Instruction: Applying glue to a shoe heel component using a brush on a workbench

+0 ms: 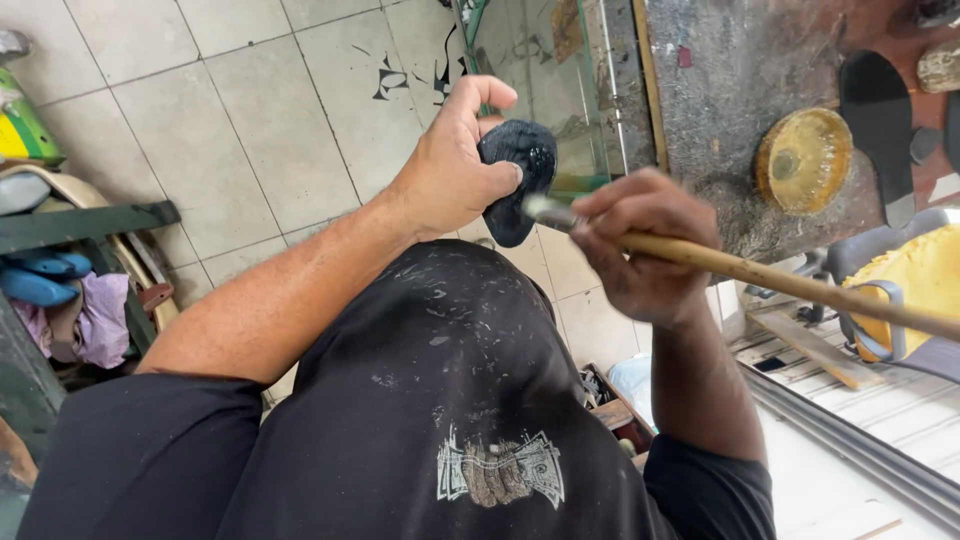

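Your left hand (455, 165) is clamped on a small black heel piece (518, 180), held up at the centre of the frame with its broad face turned toward you. Thumb and fingers grip it at the edges, which leaves that face open to the brush. Your right hand (640, 245) is closed round a long wooden-handled brush (760, 275), gripped close to the bristle end for control. The pale bristles (540, 208) touch the lower face of the heel piece. The handle runs off toward the right edge of the frame.

Containers: a round yellow bowl (803, 160) sits on the dark, stained surface (720, 90) at upper right, within reach of the brush hand. It holds an amber residue; whether that is liquid or dried cannot be told. A flat black sole (878, 120) lies just beside the bowl on the same surface.

Below the surface, at lower centre right, an open box (610, 400) shows partly behind your body; its contents cannot be made out. At the left of the frame a shelf (85, 225) holds blue footwear (40, 280) and a crumpled cloth (100, 320). The floor (250, 120) is pale tile.
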